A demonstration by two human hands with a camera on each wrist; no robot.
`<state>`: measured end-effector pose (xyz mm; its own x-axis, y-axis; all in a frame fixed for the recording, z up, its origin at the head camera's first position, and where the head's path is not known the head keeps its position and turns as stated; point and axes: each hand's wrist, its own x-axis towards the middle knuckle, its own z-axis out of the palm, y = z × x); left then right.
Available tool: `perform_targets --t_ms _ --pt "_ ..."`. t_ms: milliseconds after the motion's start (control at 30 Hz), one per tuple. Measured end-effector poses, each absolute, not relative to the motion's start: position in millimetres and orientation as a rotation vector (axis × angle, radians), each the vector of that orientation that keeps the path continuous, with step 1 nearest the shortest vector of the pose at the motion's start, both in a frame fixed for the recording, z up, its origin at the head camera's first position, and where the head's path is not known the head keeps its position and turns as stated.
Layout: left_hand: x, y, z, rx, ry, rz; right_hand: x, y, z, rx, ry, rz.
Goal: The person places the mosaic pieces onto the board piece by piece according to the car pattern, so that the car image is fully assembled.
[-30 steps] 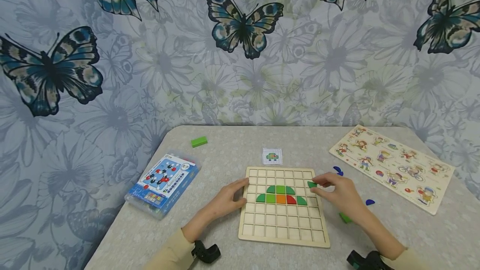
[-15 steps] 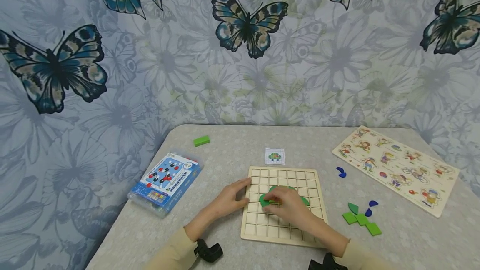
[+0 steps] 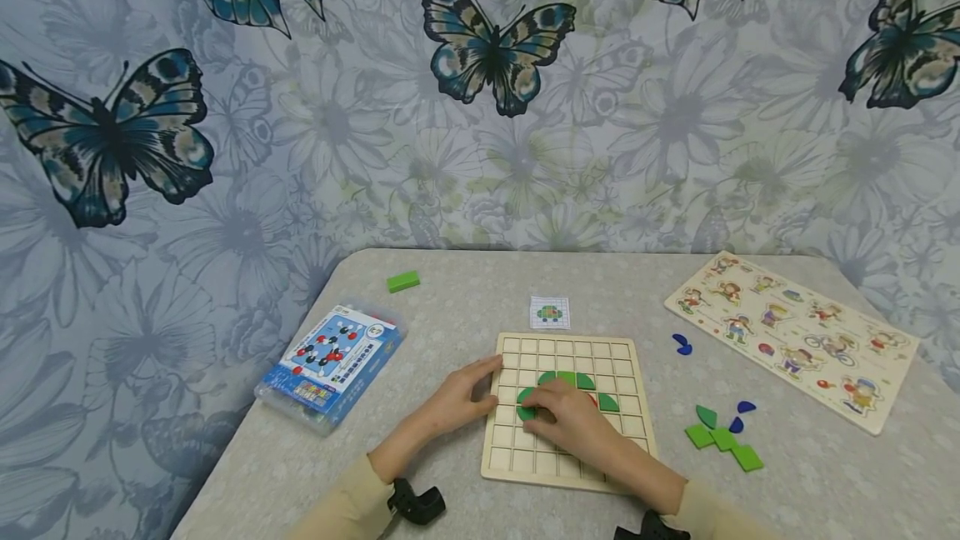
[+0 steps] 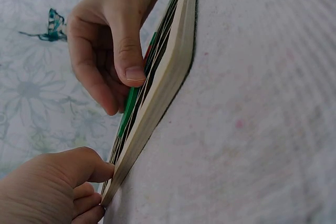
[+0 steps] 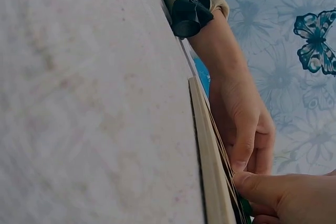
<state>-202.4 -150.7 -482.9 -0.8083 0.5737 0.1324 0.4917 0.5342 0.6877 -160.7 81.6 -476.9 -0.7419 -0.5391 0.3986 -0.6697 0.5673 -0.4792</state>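
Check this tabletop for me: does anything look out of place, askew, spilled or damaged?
Nothing looks spilled or damaged. The green block lies alone beyond the blue box, away from the loose green pieces and blue pieces right of the grid board, so it looks slightly astray. The picture board also sits askew.

Matt wooden grid board [image 3: 517, 440], smooth quarter-round piece [image 3: 608, 402], glossy plastic box [image 3: 330, 365], paper card [image 3: 550, 313], cloth sleeve [image 3: 341, 498]

My feed shows me a homelike play corner. Grey-blue, butterfly-patterned wall covering [image 3: 315, 107] spans the upper frame; a pale, rectangular wooden picture board [image 3: 795, 340] lies at right.
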Motion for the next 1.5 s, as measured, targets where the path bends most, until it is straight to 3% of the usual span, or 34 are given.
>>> perform_targets --t_ms 800,1033,1233,1500 --pt "-201 -151 -483 0.912 2.620 1.157 -160 80 -474 1.025 -2.634 0.916" --pt "-201 -151 -482 0.923 2.627 1.152 -161 87 -468 0.987 -2.596 1.145" --pt "-202 -148 -483 0.917 2.637 1.148 -161 127 -446 0.913 -2.520 1.160" --pt "-202 -149 -482 0.927 2.653 1.126 -148 222 -442 0.588 -2.593 0.963"
